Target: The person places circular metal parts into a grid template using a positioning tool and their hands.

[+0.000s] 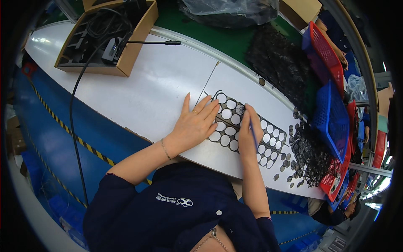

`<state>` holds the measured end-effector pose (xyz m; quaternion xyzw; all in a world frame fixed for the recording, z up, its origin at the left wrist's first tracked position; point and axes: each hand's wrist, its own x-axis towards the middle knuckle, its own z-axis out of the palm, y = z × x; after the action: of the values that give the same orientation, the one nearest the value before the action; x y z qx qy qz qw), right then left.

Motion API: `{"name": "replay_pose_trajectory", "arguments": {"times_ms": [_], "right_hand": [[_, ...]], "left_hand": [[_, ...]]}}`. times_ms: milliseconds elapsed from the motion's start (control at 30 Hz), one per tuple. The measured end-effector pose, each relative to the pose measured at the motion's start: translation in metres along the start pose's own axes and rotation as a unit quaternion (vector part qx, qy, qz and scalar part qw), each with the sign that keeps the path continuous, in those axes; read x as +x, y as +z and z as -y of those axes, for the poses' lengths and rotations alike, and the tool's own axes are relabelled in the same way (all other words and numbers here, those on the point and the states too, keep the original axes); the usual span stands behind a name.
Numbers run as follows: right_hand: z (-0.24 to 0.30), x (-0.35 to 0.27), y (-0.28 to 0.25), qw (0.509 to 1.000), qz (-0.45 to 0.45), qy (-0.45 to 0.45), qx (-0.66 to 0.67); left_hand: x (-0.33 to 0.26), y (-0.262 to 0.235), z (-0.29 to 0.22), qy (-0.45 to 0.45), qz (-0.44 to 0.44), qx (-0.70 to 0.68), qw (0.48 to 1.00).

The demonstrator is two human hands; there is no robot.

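While your left hand [195, 122] is pressing flat, fingers spread, on the black perforated sheet [247, 130] lying on the white table [147, 92], your right hand [248, 126] is pinching a thin blue tool [253, 132] at its upper holes — most holes are showing white, and loose black discs [308, 151] are piling up just right.

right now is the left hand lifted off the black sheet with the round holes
No, the left hand lies flat with its fingers on the black sheet on the white table.

Matt black plastic sheet [247, 130] on glossy white table [155, 88].
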<state>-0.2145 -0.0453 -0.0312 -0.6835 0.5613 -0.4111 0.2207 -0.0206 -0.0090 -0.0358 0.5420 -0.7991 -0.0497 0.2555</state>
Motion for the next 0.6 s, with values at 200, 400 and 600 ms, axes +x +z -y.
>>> {"name": "replay_pose_trajectory", "arguments": {"times_ms": [200,400,600], "right_hand": [[-0.02,0.048,-0.069,0.765,-0.111,0.294,0.563],[-0.027,0.103,-0.193,0.846,-0.205,0.114,0.479],[-0.124,0.161,-0.362,0.966,-0.16,0.201,-0.027]], "left_hand": [[0.002,0.001,-0.001,0.001,-0.002,0.008,1.0],[0.003,0.002,-0.001,0.006,0.01,0.003,1.0],[0.003,0.002,-0.003,0.016,0.014,0.012,1.0]]}}
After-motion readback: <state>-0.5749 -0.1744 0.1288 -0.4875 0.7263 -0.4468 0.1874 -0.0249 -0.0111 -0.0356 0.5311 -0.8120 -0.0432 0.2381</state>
